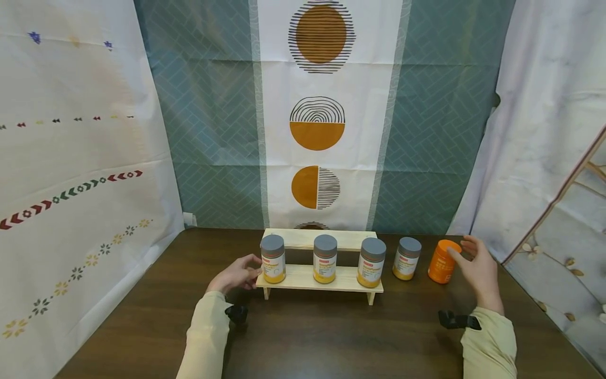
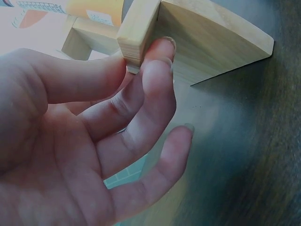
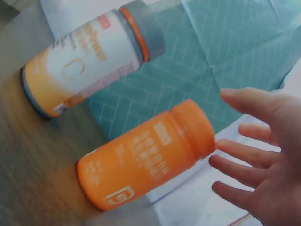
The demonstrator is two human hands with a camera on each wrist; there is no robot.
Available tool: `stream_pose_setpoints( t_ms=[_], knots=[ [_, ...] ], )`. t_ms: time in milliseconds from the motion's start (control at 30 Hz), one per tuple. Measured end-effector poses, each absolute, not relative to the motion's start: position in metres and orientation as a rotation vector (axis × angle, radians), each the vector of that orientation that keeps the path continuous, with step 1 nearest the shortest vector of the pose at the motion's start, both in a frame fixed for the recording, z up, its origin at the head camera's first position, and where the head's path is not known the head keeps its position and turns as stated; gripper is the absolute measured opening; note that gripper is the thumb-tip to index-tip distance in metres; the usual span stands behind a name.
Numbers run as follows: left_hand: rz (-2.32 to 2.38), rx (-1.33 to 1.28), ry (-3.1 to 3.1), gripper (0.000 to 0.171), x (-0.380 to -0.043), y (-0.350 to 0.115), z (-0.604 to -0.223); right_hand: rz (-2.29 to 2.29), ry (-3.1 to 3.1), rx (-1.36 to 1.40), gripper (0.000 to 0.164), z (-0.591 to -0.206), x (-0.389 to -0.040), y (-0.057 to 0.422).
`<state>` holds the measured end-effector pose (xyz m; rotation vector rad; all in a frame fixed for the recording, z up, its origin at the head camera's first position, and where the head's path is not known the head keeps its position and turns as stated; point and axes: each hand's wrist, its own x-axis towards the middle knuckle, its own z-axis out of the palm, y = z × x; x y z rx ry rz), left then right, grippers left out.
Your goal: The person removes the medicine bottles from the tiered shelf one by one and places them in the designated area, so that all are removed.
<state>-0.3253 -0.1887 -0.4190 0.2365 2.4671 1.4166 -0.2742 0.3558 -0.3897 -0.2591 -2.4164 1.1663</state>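
Note:
A two-step wooden rack [image 1: 303,277] stands on the table, with three grey-capped bottles [image 1: 324,260] spaced along its lower step. My left hand [image 1: 236,273] is at the rack's left end. In the left wrist view, its thumb and fingers pinch the end of the wooden board [image 2: 136,35]. To the right of the rack, an orange bottle [image 1: 443,263] stands upright on the table. My right hand [image 3: 263,150] is beside its orange cap, fingers spread and holding nothing; whether a fingertip touches the cap, I cannot tell.
Another grey-capped bottle [image 1: 406,259] stands on the dark wooden table [image 1: 341,337] between rack and orange bottle. A patterned green and white cloth [image 1: 218,131] hangs behind the table. White cloths hang at the left [image 1: 85,158] and right [image 1: 535,158].

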Motion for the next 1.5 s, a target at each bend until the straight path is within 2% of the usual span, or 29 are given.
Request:
stream_pose_setpoints(
  t_ms=[533,800,1500],
  knots=[
    [1.431,0.230,2.446,0.032,-0.327,-0.190,-0.421,1.096,-2.352,-0.146,0.058,-0.365,-0.266,0.341],
    [1.412,0.271,2.440,0.035,-0.326,-0.190,-0.419,1.157,-2.204,0.088,0.046,-0.363,-0.269,0.328],
    [1.422,0.251,2.437,0.033,-0.328,-0.191,-0.421,1.494,-2.181,0.549,0.039,-0.363,-0.282,0.294]
  ],
)
